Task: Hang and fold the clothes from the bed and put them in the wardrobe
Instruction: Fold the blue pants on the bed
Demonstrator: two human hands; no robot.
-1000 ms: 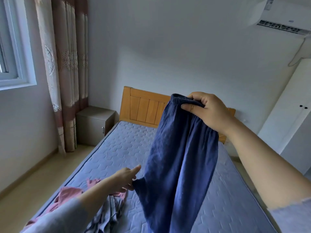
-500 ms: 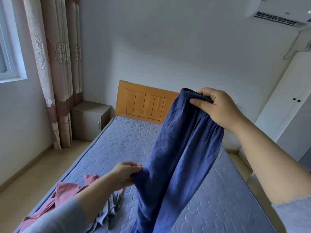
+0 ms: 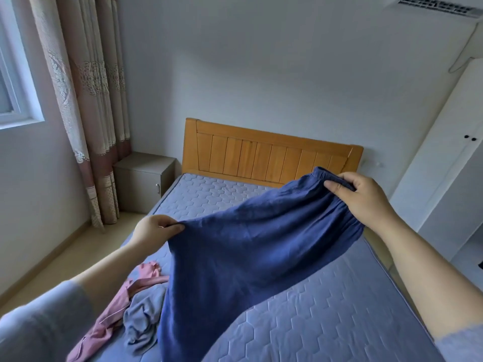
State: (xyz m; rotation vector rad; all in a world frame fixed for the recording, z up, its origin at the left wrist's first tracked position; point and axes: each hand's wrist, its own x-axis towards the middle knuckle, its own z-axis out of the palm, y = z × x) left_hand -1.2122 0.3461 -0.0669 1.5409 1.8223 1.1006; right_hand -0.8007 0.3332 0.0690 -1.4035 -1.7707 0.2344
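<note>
A dark blue garment [image 3: 248,252] with a gathered waistband is stretched out above the bed [image 3: 326,314]. My right hand [image 3: 363,199] grips the waistband at the upper right. My left hand [image 3: 156,229] pinches the garment's other edge at the left. The cloth hangs down between them toward the near edge of the mattress. On the bed's near left lie a pink garment [image 3: 109,317] and a grey garment [image 3: 142,317], crumpled together. The white wardrobe [image 3: 449,163] stands at the right with its doors closed.
A wooden headboard [image 3: 269,152] backs the bed against the far wall. A grey bedside cabinet [image 3: 143,176] sits left of it, beside long curtains [image 3: 88,100] and a window. An air conditioner [image 3: 439,6] hangs top right. Beige floor runs along the bed's left side.
My left hand took hold of the blue garment's edge and pulled it out to the left. My right hand came down, so the garment now spreads wide instead of hanging straight.
</note>
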